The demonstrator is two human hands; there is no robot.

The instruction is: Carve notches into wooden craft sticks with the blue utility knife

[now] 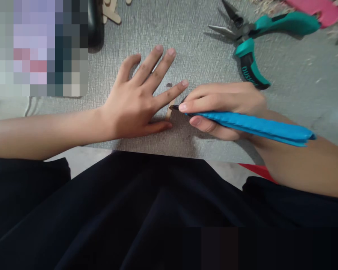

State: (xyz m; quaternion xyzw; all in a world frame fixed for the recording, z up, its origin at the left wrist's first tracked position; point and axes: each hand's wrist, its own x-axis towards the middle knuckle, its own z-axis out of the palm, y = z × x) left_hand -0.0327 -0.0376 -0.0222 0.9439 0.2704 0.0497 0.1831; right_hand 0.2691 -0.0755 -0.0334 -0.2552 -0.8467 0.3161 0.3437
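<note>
My left hand (141,93) lies palm down on the grey tabletop with its fingers spread. Its index finger crosses over a short pale wooden stick (168,114), and its thumb tip rests at the stick's lower end. My right hand (225,107) grips a blue-handled craft knife (256,125) like a pen, the handle slanting back over the wrist. The knife's narrow dark tip touches the stick between my left index finger and thumb. Part of the stick is hidden under the index finger.
Open long-nose pliers (246,32) with teal and black grips lie beyond my right hand. Behind them are a pink object (318,9) and wood shavings (270,5). Several wooden sticks (112,14) lie at the back, beside a black object (95,26). The table's front edge runs before my lap.
</note>
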